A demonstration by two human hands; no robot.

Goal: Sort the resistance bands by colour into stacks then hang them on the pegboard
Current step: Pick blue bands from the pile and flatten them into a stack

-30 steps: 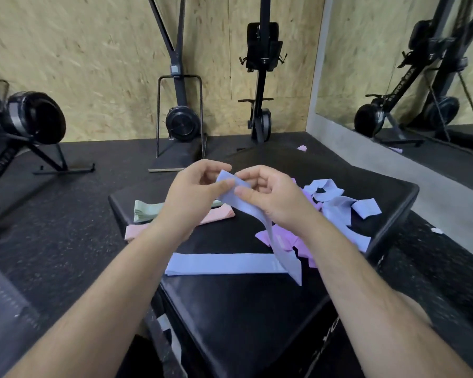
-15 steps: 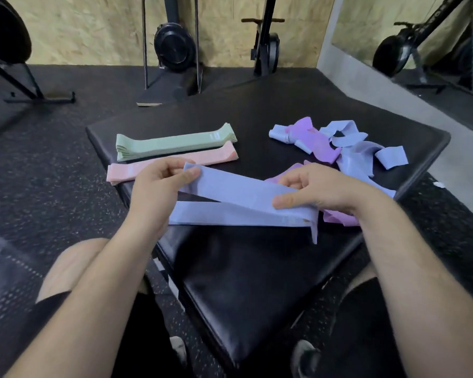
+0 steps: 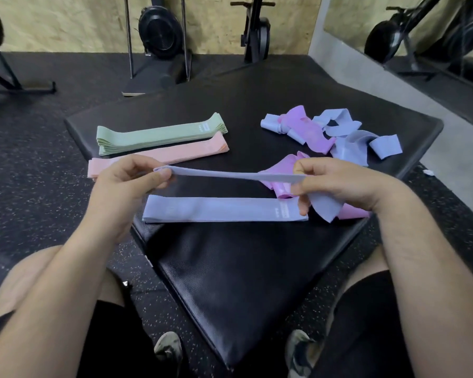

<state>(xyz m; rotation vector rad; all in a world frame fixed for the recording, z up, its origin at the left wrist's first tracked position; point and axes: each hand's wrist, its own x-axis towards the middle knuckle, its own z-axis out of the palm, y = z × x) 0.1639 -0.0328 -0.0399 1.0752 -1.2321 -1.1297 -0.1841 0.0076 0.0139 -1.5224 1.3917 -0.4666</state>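
A blue band (image 3: 230, 175) is stretched flat between my hands, a little above the black box top (image 3: 257, 268). My left hand (image 3: 126, 184) pinches its left end and my right hand (image 3: 336, 184) grips its right end, whose tail hangs below my fingers. Right beneath lies a flat stack of blue bands (image 3: 221, 213). Behind my left hand sit a pink stack (image 3: 175, 152) and a green stack (image 3: 159, 136), side by side. A loose heap of purple and blue bands (image 3: 336, 137) covers the far right of the box. No pegboard is in view.
Rowing machines (image 3: 160, 31) stand against the wooden wall behind the box. A mirror (image 3: 421, 28) lines the right wall. My knees and shoes flank the box's near corner on the speckled rubber floor (image 3: 25, 165).
The camera tilted down. My hands spread apart and pulled the blue band out straight and level above the blue stack; a second ago it hung folded from both hands.
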